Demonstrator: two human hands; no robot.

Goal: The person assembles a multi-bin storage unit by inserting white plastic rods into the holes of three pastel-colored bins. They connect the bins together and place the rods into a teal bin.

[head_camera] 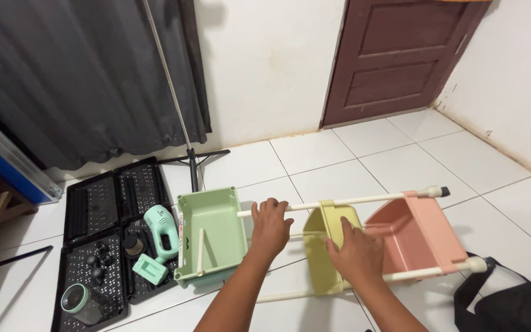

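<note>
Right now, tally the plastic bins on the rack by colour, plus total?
Green rectangular plastic bin: 1, beside the left hand
Yellow plastic bin: 1, under the right hand
Pink plastic bin: 1
Total: 3
</note>
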